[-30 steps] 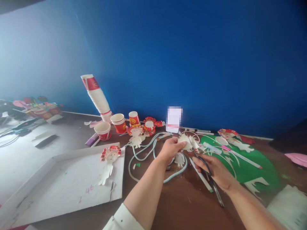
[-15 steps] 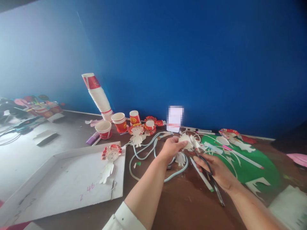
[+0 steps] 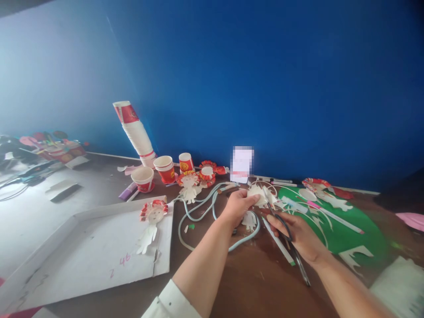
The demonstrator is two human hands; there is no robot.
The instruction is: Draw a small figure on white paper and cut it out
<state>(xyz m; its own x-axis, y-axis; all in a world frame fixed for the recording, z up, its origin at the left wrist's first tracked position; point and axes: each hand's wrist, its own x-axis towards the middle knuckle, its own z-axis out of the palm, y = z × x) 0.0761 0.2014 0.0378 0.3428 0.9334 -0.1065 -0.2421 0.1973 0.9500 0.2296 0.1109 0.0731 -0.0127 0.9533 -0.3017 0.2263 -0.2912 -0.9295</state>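
Observation:
Pinched in my left hand (image 3: 239,204) is a small white paper piece (image 3: 255,192). My right hand (image 3: 300,234) is wrapped round a pair of black-handled scissors (image 3: 287,227), whose blades reach up to the right side of that paper. Below the paper lies a white paper cut-out figure (image 3: 249,221), ringed by a pale blue cable (image 3: 245,242). A white marker with a green end (image 3: 280,245) rests on the table just left of my right hand.
A shallow white box (image 3: 82,247) holds a paper figure (image 3: 155,216) at the left. Behind it stand red paper cups (image 3: 143,179) and a tall leaning cup stack (image 3: 135,132). On the right, a green round mat (image 3: 361,221) bears scraps and pens. A blue wall (image 3: 265,88) closes the back.
The white paper in my left hand has shifted slightly against the scissor blades, and its loose flap at the right looks smaller. Both hands stay nearly in place.

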